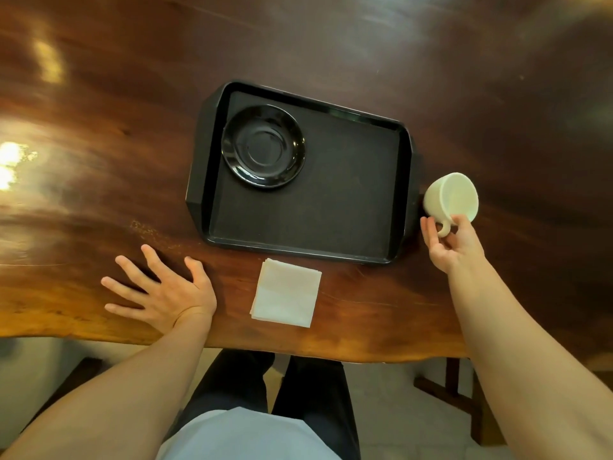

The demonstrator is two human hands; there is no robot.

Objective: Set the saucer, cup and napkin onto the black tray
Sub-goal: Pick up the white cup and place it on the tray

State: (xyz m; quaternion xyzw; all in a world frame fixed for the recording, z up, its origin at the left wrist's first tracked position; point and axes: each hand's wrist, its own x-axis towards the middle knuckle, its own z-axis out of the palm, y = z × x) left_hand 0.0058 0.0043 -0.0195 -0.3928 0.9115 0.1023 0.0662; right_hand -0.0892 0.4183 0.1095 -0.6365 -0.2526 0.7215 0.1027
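- Beside the black tray (403,194), the right hand (447,242) pinches the white cup (449,197) by its handle, tilted.
- Saucer (263,146) already on tray; napkin (287,297) on table.
- Left hand (162,290) lies flat, fingers spread, holding nothing.
- Best: level cup, lower onto saucer's centre.

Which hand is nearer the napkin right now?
Left. The left hand lies flat on the table just left of the napkin; the right hand is farther off, up beside the tray, holding the cup.
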